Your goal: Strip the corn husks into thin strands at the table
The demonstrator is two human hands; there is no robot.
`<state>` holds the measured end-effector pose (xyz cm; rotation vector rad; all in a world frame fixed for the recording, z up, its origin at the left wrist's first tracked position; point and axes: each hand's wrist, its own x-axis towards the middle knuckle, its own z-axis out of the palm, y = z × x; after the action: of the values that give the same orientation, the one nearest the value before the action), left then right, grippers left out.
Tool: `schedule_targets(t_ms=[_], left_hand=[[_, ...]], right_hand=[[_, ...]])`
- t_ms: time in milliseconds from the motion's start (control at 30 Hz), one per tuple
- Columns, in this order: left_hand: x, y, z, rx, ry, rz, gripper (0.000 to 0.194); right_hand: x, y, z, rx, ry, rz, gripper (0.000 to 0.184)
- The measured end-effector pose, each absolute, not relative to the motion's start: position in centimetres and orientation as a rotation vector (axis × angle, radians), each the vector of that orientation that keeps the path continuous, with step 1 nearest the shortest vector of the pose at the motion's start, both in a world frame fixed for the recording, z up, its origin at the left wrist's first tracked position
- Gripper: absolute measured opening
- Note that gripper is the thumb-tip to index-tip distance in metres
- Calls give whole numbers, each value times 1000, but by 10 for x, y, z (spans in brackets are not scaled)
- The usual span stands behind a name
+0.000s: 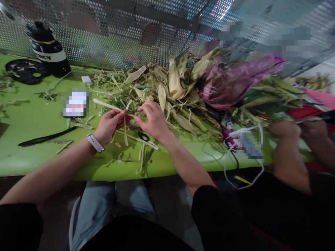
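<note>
My left hand (111,125), with a pale watch band on its wrist, pinches a pale husk strip (107,104) that slants up to the left. A second pale strip hangs below its fingers. Just to the right, my right hand (153,120) is held with thumb and index finger apart, the thumb close to the strip's right end. Whether it touches the strip I cannot tell. Under the hands lies a black loop handle (143,136), perhaps of scissors, among loose strips and green stalks. Behind them rises a heap of dry corn husks (176,87).
A phone (75,103), a white charger (86,81), a black strap (47,136) and a black bottle (48,50) are on the green table (26,160). Right of the heap sits a pink plastic bag (225,85). Another person's hands (285,130) and a white cable (226,167) are at right.
</note>
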<state>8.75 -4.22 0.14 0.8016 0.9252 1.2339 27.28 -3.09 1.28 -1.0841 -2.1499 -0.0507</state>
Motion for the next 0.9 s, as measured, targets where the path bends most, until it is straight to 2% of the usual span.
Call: schedule_targets(t_ms=[100, 200, 333, 467, 667, 900], left_hand=[[89, -42, 0, 830, 889, 1264, 28], [91, -43, -1, 812, 899, 1302, 27], [91, -45, -1, 840, 904, 1304, 31], [87, -43, -2, 914, 954, 1336, 35], [85, -39, 0, 974, 949, 1313, 27], [85, -41, 1, 951, 913, 1254, 15]], right_hand=[[267, -39, 14, -1055, -2120, -142, 24], [257, -48, 9, -1146, -2346, -24, 33], [245, -53, 1, -1260, -2525, 107, 26], [244, -54, 3, -1168, -2539, 25, 24], [258, -43, 11, -1066, -2286, -70, 26], [268, -29, 8, -1146, -2146, 256, 24]])
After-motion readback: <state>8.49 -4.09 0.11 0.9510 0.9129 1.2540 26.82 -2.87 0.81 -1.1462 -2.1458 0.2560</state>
